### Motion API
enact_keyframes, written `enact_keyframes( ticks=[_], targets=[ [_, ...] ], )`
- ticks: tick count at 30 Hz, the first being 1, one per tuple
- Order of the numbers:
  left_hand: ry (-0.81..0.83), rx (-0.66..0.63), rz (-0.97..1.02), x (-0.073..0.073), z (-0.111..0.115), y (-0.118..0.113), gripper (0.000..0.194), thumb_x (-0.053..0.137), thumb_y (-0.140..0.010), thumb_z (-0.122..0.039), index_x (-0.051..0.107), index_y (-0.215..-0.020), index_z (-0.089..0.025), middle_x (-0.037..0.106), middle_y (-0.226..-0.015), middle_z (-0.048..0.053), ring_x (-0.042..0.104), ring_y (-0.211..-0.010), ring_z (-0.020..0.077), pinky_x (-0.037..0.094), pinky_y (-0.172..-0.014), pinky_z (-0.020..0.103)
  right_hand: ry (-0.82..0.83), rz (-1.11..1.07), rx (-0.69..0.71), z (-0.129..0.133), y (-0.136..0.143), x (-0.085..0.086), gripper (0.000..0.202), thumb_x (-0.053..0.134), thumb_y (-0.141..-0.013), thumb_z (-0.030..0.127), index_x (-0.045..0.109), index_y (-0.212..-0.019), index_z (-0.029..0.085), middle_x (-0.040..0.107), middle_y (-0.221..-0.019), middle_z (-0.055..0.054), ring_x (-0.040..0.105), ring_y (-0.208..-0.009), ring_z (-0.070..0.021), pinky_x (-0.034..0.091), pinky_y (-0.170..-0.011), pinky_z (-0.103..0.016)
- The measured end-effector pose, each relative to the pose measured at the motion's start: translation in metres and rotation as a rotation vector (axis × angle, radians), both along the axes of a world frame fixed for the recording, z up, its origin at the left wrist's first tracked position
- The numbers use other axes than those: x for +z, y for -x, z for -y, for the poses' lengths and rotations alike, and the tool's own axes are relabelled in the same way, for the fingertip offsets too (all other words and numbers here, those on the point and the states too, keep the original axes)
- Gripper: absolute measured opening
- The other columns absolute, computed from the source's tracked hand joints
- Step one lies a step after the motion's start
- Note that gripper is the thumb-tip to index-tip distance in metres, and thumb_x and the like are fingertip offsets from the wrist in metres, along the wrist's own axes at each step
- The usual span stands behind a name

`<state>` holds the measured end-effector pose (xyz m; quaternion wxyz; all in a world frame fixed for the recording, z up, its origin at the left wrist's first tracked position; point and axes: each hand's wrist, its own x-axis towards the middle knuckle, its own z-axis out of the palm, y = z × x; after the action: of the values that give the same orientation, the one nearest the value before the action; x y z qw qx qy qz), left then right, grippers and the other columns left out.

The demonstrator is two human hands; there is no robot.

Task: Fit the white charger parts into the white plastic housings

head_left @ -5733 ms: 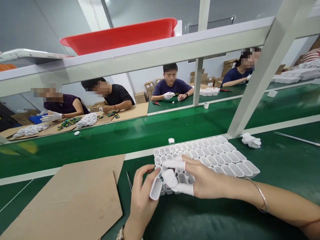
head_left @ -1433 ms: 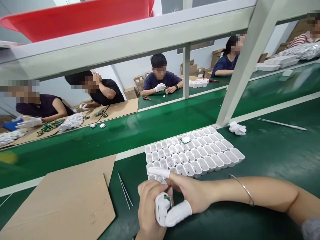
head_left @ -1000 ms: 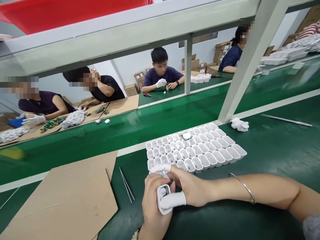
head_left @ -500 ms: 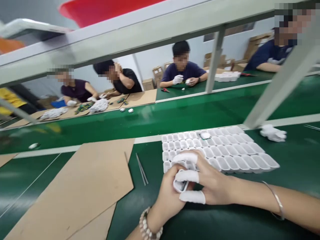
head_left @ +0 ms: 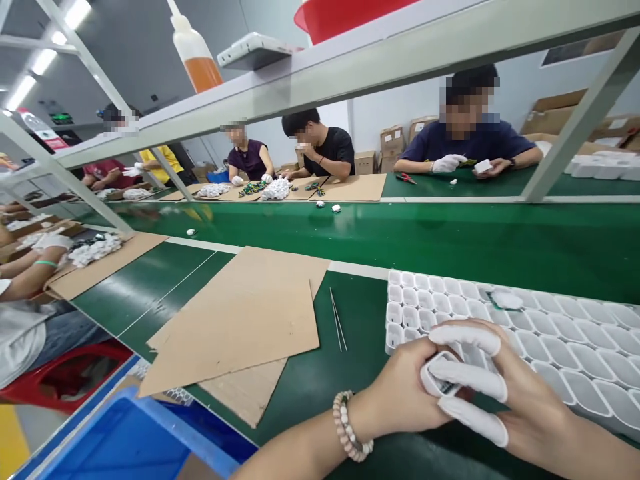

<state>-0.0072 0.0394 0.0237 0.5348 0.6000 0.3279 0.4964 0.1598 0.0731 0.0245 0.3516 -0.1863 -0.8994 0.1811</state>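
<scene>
My left hand [head_left: 405,393], a beaded bracelet on its wrist, is closed around a small white plastic case [head_left: 429,381] with an open top. Something dark shows inside the case, too little of it to name. My right hand [head_left: 530,393] wears white finger cots on three fingers. Its fingers are bent over the case, one reaching into the opening and the others along its side. Just behind both hands stand rows of similar white cases [head_left: 543,343] on the green table. A white piece with a green edge [head_left: 506,299] lies on top of these rows.
Tweezers [head_left: 338,320] lie left of my hands, beside cardboard sheets [head_left: 240,313]. A green conveyor belt [head_left: 280,223] runs beyond the table. An overhead shelf [head_left: 320,87] with slanted posts crosses above. A blue bin [head_left: 135,433] stands lower left. Several co-workers sit around.
The camera view has swung left, so the table, cases and hands appear farther right. Both hands stay on the white case, my right fingers still at its opening.
</scene>
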Motion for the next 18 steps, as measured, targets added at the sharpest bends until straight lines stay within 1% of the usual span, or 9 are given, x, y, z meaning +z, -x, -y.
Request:
enact_keyframes(
  ticks=[2,5,7,8,11,13,15,17,18],
  targets=[
    [-0.046,0.011,-0.055,-0.002,-0.002,0.001,0.019,0.065,-0.066,-0.015,0.047,-0.074,-0.017,0.051,-0.071,-0.001,0.047,-0.064,0.0116,0.039,-0.062,0.023,-0.073,0.003,-0.007,0.001,0.002,0.006,0.047,0.059,-0.087,0.024,0.051,-0.131,0.039,0.050,-0.121,-0.010,0.057,-0.103,-0.0289,0.051,-0.084,-0.047],
    [-0.136,0.024,-0.143,-0.005,-0.005,0.004,0.016,0.061,-0.067,-0.016,0.047,-0.073,-0.017,0.052,-0.072,0.000,0.048,-0.065,0.0126,0.040,-0.061,0.024,-0.154,0.027,-0.012,0.004,0.004,0.015,0.041,0.063,-0.085,0.021,0.056,-0.124,0.033,0.049,-0.123,-0.012,0.053,-0.107,-0.0299,0.050,-0.082,-0.044],
    [-0.167,0.029,-0.182,-0.007,-0.006,0.005,0.018,0.060,-0.067,-0.014,0.050,-0.082,-0.016,0.055,-0.078,0.002,0.051,-0.069,0.0147,0.043,-0.064,0.025,-0.191,0.046,-0.033,0.005,0.005,0.017,0.037,0.063,-0.085,0.021,0.058,-0.120,0.031,0.047,-0.125,-0.012,0.052,-0.108,-0.0302,0.050,-0.079,-0.043],
    [-0.164,0.039,-0.195,-0.008,-0.006,0.005,0.023,0.060,-0.067,-0.013,0.051,-0.088,-0.016,0.057,-0.083,0.003,0.053,-0.073,0.0162,0.045,-0.066,0.027,-0.199,0.041,-0.059,0.005,0.005,0.016,0.038,0.062,-0.086,0.020,0.056,-0.121,0.031,0.046,-0.125,-0.012,0.052,-0.106,-0.0294,0.050,-0.078,-0.042],
    [-0.138,0.078,-0.195,-0.012,-0.004,0.004,0.043,0.059,-0.069,-0.007,0.048,-0.110,-0.016,0.058,-0.101,0.008,0.057,-0.087,0.0193,0.047,-0.079,0.032,-0.164,0.000,-0.163,0.004,0.007,0.012,0.050,0.060,-0.088,0.022,0.043,-0.135,0.029,0.046,-0.122,-0.013,0.052,-0.104,-0.0276,0.051,-0.077,-0.040],
    [-0.118,0.087,-0.155,-0.016,-0.003,0.002,0.062,0.058,-0.069,-0.004,0.039,-0.127,-0.018,0.055,-0.115,0.010,0.057,-0.099,0.0211,0.046,-0.087,0.036,-0.100,0.017,-0.191,0.005,0.008,0.011,0.060,0.063,-0.087,0.025,0.035,-0.140,0.027,0.050,-0.116,-0.012,0.051,-0.101,-0.0268,0.051,-0.078,-0.040],
    [-0.084,0.083,-0.123,-0.019,-0.004,0.001,0.085,0.059,-0.071,-0.004,0.018,-0.143,-0.021,0.047,-0.128,0.013,0.054,-0.109,0.0227,0.045,-0.093,0.038,-0.031,0.065,-0.192,0.008,0.009,0.011,0.062,0.063,-0.087,0.025,0.033,-0.141,0.026,0.054,-0.108,-0.010,0.051,-0.096,-0.0255,0.050,-0.076,-0.040],
    [-0.060,0.077,-0.147,-0.019,-0.009,0.005,0.102,0.061,-0.072,-0.006,-0.003,-0.149,-0.025,0.037,-0.136,0.016,0.053,-0.113,0.0231,0.046,-0.093,0.039,0.002,0.076,-0.213,0.007,0.008,0.015,0.059,0.060,-0.088,0.024,0.034,-0.140,0.028,0.056,-0.105,-0.009,0.051,-0.093,-0.0245,0.049,-0.076,-0.039],
    [-0.065,0.088,-0.194,-0.017,-0.012,0.010,0.105,0.063,-0.072,-0.008,-0.005,-0.149,-0.026,0.034,-0.138,0.016,0.053,-0.113,0.0228,0.047,-0.093,0.038,-0.001,0.065,-0.238,0.004,0.007,0.020,0.057,0.060,-0.088,0.024,0.034,-0.140,0.029,0.056,-0.106,-0.009,0.051,-0.094,-0.0246,0.049,-0.078,-0.040]
  ],
)
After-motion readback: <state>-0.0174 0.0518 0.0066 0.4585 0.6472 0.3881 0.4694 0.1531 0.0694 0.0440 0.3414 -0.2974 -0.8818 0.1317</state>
